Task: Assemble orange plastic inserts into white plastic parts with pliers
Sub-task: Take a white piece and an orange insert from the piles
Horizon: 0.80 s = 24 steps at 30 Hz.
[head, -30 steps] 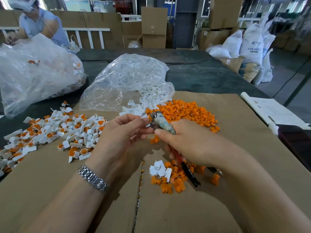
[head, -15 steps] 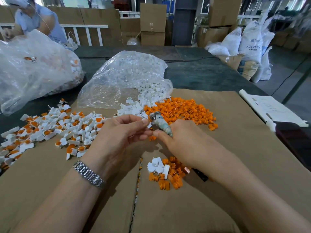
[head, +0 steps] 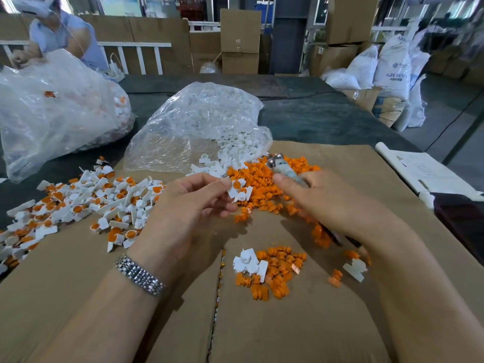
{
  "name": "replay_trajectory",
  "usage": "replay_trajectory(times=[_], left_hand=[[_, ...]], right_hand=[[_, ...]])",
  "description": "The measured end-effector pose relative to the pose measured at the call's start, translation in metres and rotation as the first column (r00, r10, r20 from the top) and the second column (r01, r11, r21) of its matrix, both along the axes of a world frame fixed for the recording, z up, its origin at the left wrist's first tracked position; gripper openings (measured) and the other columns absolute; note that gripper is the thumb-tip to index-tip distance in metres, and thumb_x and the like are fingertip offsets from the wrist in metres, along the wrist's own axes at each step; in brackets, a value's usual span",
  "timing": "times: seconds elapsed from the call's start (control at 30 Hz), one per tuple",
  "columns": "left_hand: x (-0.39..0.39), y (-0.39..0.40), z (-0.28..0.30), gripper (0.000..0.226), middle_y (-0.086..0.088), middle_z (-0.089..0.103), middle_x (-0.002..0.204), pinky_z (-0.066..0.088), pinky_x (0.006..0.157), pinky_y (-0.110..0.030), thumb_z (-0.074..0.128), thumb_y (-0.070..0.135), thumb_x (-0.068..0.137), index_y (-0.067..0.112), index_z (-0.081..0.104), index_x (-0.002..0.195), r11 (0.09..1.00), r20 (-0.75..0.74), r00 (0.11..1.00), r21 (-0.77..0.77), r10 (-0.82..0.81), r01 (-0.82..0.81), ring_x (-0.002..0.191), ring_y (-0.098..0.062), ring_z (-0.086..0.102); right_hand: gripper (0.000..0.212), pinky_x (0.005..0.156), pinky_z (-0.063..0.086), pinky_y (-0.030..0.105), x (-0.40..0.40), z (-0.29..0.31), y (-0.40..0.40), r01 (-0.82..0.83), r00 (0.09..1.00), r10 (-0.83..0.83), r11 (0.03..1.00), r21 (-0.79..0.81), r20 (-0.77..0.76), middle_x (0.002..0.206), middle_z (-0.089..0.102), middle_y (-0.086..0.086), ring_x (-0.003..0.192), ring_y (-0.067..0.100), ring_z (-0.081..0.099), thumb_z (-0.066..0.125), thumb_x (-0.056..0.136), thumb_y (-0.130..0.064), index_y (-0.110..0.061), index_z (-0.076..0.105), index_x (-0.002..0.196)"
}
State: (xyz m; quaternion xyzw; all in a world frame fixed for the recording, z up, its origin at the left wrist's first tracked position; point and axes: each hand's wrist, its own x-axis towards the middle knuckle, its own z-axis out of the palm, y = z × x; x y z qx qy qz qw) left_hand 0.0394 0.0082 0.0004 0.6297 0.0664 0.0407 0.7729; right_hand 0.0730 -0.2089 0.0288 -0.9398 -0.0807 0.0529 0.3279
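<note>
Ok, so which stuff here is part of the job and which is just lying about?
Job:
- pliers in right hand
- white part in left hand
- orange inserts
- finished pile
- bag of white parts

Lying about:
- paper sheets
- cardboard boxes
- resin sacks

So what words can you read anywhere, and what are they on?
"ABS RES...", cut off at the fold: on the white sack at the far right.
A small logo and a smaller line under those letters: too blurred to read.
Labels on the cardboard boxes at the back: too small to read.
Marks on the white sheet on the right: unreadable.
</note>
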Motion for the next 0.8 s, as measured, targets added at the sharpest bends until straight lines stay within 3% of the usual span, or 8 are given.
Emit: replay_trajectory(times=[0.1,0.17,0.27,0.33,0.47,0.6,0.7,0.8], left_hand=[[0.001,0.008,-0.002,0.011,-0.004,0.075,0.070,0.052,0.048,-0.019,0.076,0.021,0.091,0.014,0.075,0.083,0.912,0.037,0.980,0.361,0.193,-0.193,0.062,-0.014,0.072],[0.004,0.018,-0.004,0.011,0.003,0.072,0.070,0.056,0.053,-0.029,0.072,0.023,0.094,0.022,0.071,0.082,0.690,0.170,0.931,0.631,0.322,-0.354,0.063,-0.013,0.070],[0.006,0.031,-0.005,0.008,0.009,0.065,0.084,0.041,0.052,-0.027,0.067,0.021,0.096,0.026,0.065,0.089,0.306,0.321,0.869,0.843,0.376,-0.444,0.068,-0.011,0.059],[0.008,0.034,-0.008,0.010,-0.001,0.063,0.106,0.037,0.058,-0.029,0.066,0.017,0.094,0.021,0.067,0.103,0.188,0.348,0.862,0.880,0.368,-0.436,0.078,-0.016,0.053],[0.009,0.019,-0.018,0.020,-0.001,0.060,0.113,0.044,0.072,-0.030,0.066,0.017,0.093,0.018,0.069,0.113,0.198,0.412,0.908,0.886,0.079,-0.420,0.093,-0.021,0.058],[0.018,0.010,-0.030,0.047,-0.004,0.057,0.143,0.035,0.111,-0.047,0.056,0.010,0.097,0.020,0.056,0.143,0.038,0.267,0.957,0.964,-0.112,-0.264,0.131,-0.029,0.051],[0.023,0.010,-0.033,0.061,-0.004,0.043,0.156,0.027,0.116,-0.047,0.049,0.008,0.098,0.023,0.038,0.156,-0.045,0.139,0.987,0.989,-0.078,-0.143,0.142,-0.029,0.040],[0.024,0.010,-0.034,0.056,-0.005,0.056,0.141,0.037,0.107,-0.044,0.054,0.002,0.095,0.020,0.051,0.148,-0.023,0.187,0.973,0.981,-0.132,-0.192,0.129,-0.029,0.051]], right_hand=[[0.050,0.055,0.032,0.034,0.008,-0.014,-0.003,0.060,0.993,-0.042,0.985,-0.162,0.108,0.072,0.052,0.002,0.063,0.017,0.049,0.050,0.093,-0.066,-0.018,0.053,0.079],[0.047,0.059,0.034,0.033,0.013,-0.022,-0.002,0.086,0.990,-0.052,0.957,-0.278,0.128,0.085,0.054,0.003,0.073,0.019,0.052,0.052,0.093,-0.064,-0.018,0.053,0.083],[0.052,0.081,0.044,0.041,0.017,-0.034,0.002,0.151,0.981,-0.079,0.890,-0.430,0.180,0.104,0.053,0.008,0.096,0.028,0.053,0.058,0.089,-0.067,-0.016,0.050,0.092],[0.055,0.093,0.044,0.047,0.018,-0.038,0.005,0.174,0.976,-0.087,0.866,-0.469,0.202,0.116,0.052,0.012,0.111,0.033,0.051,0.061,0.086,-0.067,-0.016,0.053,0.105],[0.064,0.099,0.042,0.050,0.020,-0.041,0.011,0.181,0.973,-0.087,0.867,-0.465,0.216,0.129,0.051,0.013,0.122,0.034,0.049,0.062,0.086,-0.068,-0.015,0.054,0.121],[0.068,0.099,0.042,0.051,0.019,-0.043,0.016,0.172,0.972,-0.065,0.852,-0.494,0.227,0.132,0.050,0.014,0.125,0.033,0.046,0.058,0.087,-0.069,-0.013,0.053,0.126],[0.071,0.099,0.042,0.051,0.017,-0.043,0.018,0.162,0.974,-0.058,0.858,-0.488,0.221,0.133,0.050,0.013,0.126,0.032,0.045,0.056,0.088,-0.070,-0.013,0.051,0.129],[0.072,0.100,0.040,0.050,0.016,-0.044,0.020,0.159,0.973,-0.056,0.870,-0.467,0.225,0.136,0.046,0.012,0.128,0.032,0.042,0.056,0.088,-0.069,-0.014,0.048,0.134]])
